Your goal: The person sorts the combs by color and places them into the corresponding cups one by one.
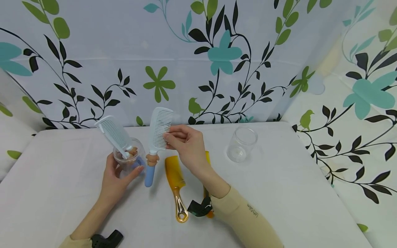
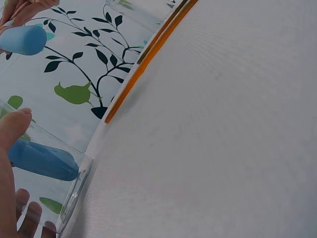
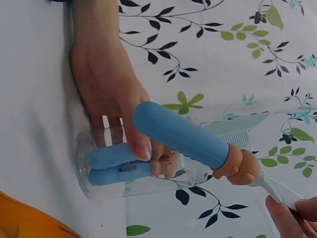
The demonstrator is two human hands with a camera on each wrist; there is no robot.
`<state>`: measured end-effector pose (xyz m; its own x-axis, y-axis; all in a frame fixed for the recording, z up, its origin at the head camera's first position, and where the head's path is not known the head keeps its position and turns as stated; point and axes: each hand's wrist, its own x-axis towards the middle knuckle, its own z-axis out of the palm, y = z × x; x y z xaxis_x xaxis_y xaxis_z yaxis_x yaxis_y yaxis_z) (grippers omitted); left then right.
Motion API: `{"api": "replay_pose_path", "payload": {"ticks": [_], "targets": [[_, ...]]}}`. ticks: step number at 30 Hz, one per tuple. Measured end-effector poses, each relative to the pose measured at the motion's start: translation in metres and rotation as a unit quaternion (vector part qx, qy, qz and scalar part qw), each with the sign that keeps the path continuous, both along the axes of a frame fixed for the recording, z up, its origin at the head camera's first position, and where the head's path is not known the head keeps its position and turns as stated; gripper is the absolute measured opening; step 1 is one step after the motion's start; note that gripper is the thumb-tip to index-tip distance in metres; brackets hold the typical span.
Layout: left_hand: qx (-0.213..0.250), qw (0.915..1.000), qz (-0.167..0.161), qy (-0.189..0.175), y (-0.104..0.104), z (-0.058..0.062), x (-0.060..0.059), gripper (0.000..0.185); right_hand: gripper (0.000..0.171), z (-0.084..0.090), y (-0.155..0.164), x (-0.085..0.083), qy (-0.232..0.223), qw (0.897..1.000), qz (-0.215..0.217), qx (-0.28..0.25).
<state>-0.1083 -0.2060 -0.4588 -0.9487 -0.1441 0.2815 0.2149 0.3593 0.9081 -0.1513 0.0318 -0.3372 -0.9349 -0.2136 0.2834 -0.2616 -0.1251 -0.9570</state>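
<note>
Left hand [image 1: 116, 179] wraps round a clear cup [image 1: 129, 159], thumb on its near side, fingers behind; cup stands on the table [image 1: 279, 193]. Inside cup: a white comb w/ blue handle [image 1: 114, 133], teeth end sticking up & leaning left. Just right of that hand, right hand [image 1: 187, 146] pinches a second white comb [image 1: 159, 132] by its teeth end, thumb & fingertips closed on it; its blue handle hangs down beside the cup, tip near the table. Under the right wrist lies an amber comb [image 1: 175, 179]. Farther right, well apart, stands an empty clear cup [image 1: 242, 144].
</note>
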Motion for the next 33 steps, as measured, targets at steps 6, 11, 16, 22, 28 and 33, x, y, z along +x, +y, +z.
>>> {"api": "replay_pose_path", "payload": {"ticks": [6,11,16,22,28,33], "targets": [[-0.005,1.0,0.0,0.002,-0.001,0.0,0.0,0.087,0.018,0.002,-0.001,-0.001,0.028,1.0,-0.014,0.005],[-0.006,1.0,0.0,-0.001,0.0,0.001,0.001,0.087,0.018,0.007,-0.002,0.0,0.049,0.998,-0.028,0.007],[-0.004,1.0,0.001,-0.004,0.0,0.001,0.001,0.087,0.018,0.011,-0.002,0.0,0.073,0.997,-0.037,-0.006],[0.004,1.0,-0.002,0.006,0.001,0.001,0.0,0.084,0.018,0.015,-0.005,0.0,0.078,0.995,-0.049,-0.03],[0.003,1.0,-0.003,0.006,0.002,0.001,0.001,0.084,0.018,0.019,-0.007,-0.001,0.089,0.993,-0.06,-0.056],[-0.002,1.0,0.005,-0.003,0.001,0.001,0.0,0.086,0.019,0.022,-0.01,-0.001,0.108,0.989,-0.073,-0.074]]}}
